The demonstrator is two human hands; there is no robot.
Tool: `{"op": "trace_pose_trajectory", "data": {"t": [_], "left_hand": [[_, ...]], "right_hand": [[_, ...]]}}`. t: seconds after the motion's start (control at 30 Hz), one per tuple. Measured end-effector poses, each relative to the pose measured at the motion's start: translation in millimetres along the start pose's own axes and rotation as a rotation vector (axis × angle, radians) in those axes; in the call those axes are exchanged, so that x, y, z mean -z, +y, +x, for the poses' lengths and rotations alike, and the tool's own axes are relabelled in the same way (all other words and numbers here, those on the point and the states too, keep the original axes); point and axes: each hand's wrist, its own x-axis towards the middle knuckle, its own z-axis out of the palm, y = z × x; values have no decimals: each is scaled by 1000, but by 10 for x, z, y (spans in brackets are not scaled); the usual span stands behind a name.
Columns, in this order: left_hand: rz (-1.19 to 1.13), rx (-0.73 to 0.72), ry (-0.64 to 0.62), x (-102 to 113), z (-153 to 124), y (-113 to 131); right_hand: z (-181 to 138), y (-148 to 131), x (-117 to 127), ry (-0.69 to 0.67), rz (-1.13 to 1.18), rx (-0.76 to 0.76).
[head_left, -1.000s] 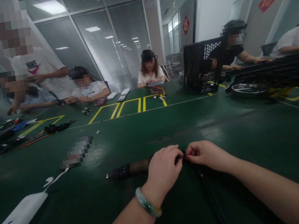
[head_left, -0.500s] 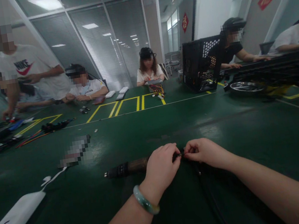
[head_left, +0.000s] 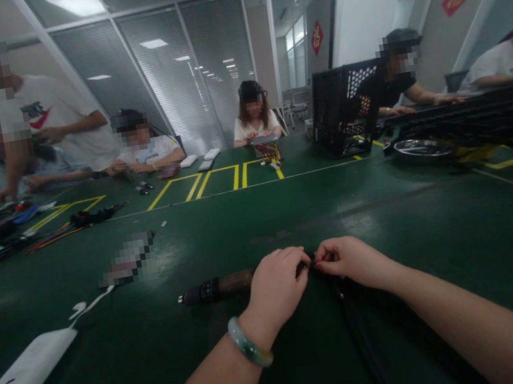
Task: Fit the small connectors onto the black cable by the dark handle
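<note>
Black cable end [head_left: 313,263] pinched by left hand [head_left: 277,294] and right hand [head_left: 352,261], both grips pressed tight; wrapped cable section [head_left: 217,286] left on green table [head_left: 262,230].

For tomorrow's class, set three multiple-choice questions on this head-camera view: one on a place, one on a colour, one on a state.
1. Which wrist wears the bangle?
A right
B left
C neither

2. What colour is the workbench?
A white
B yellow
C dark green

3. What are the left hand and right hand doing?
A both gripping the black cable
B lying flat, apart
C raised off the bench, empty

1 B: it circles the left forearm.
2 C: the bench top shows dark green.
3 A: their fingertips meet on the cable.
</note>
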Motion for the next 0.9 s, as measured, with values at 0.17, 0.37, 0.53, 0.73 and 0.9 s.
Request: {"op": "trace_pose_trajectory", "data": {"t": [0.17, 0.37, 0.53, 0.73, 0.9], "left_hand": [[23, 65, -3, -24, -3, -10], [13, 20, -9, -28, -1, -25], [16, 4, -11, -5, 4, -7], [21, 80, -9, -5, -5, 7], [19, 32, 1, -7, 2, 5]], "right_hand": [[-4, -18, 10, 0, -11, -3], [1, -13, 5, -2, -8, -24], [9, -5, -12, 15, -22, -21], [2, -25, -14, 33, -38, 3], [4, -15, -14, 26, -39, -6]]}}
